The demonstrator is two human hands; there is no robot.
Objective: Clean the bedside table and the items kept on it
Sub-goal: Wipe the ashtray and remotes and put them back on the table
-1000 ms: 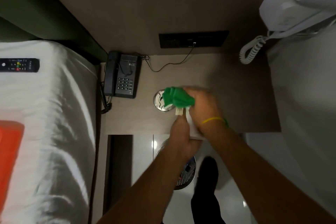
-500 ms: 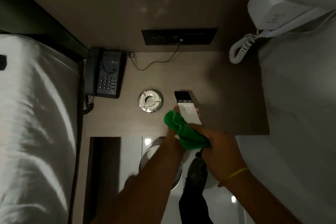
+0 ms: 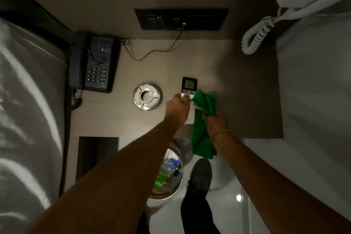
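A white remote with a dark screen (image 3: 189, 86) lies over the wooden bedside table (image 3: 171, 62), near its front edge. My left hand (image 3: 177, 107) grips the remote's lower half from the left. My right hand (image 3: 214, 121) is closed on a green cloth (image 3: 204, 104), which bunches against the remote's right side and hangs down past the table's front edge. A round metal ashtray (image 3: 147, 96) sits just left of my left hand. A black desk phone (image 3: 94, 62) stands at the table's back left corner.
A bed with white sheets (image 3: 28, 110) borders the table on the left. A dark socket panel (image 3: 181, 19) is on the wall behind. A white wall phone with coiled cord (image 3: 255, 38) hangs at right. A perforated metal bin with rubbish (image 3: 167, 175) stands on the floor below.
The green cloth has moved from the remote's left lower side to its right side, and more of it now hangs loose. My left hand has shifted up along the remote. The view has drawn closer.
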